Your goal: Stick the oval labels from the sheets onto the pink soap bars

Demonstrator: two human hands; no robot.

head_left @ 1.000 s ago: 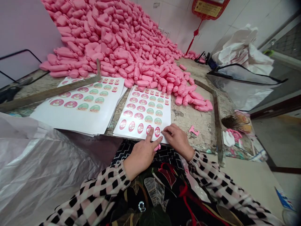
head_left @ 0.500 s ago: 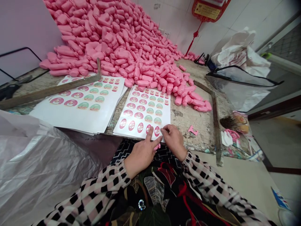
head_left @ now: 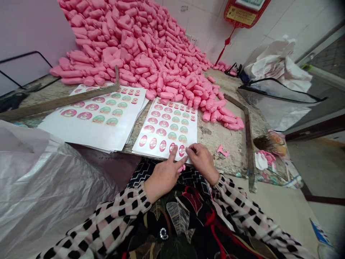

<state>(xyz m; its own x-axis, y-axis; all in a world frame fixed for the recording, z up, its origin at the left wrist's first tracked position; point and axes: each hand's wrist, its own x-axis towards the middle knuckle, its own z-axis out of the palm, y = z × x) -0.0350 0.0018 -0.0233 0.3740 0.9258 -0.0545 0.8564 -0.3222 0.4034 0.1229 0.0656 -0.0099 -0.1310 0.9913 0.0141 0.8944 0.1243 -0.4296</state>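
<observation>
- Head view: we see two bare hands at the near edge of the table (head_left: pixel 210 145), over the near right corner of a stack of label sheets (head_left: pixel 169 131).
- Left hand (head_left: pixel 161 177): two digits spread and laid on the paper, one reaching an oval label second from the right, the other just below the rightmost oval label (head_left: pixel 182 150). We note a small pink piece (head_left: pixel 182 168) showing beside this hand, just off the near edge; we cannot tell whether the left grip is closed on it.
- Right hand (head_left: pixel 202 160): thumb and forefinger drawn together at the right side of the rightmost oval label. We cannot tell whether this grip has the label's edge between its tips.
- Label stack: lies flat along the near edge, printed with ovals in the nearest row and pink and green labels behind.
- To its left, also by the near edge, we record a second stack of sheets (head_left: pixel 83 135), crossed by a long bar (head_left: pixel 61 101).
- Heap of pink bottle-shaped pieces (head_left: pixel 145 54): covers the far side of the table, its front pieces touching both stacks.
- Pink offcut (head_left: pixel 222 150): alone, between the right hand and a bar along the right edge (head_left: pixel 249 145).
- Brush (head_left: pixel 265 144): beyond that bar, near the table's near right corner.
</observation>
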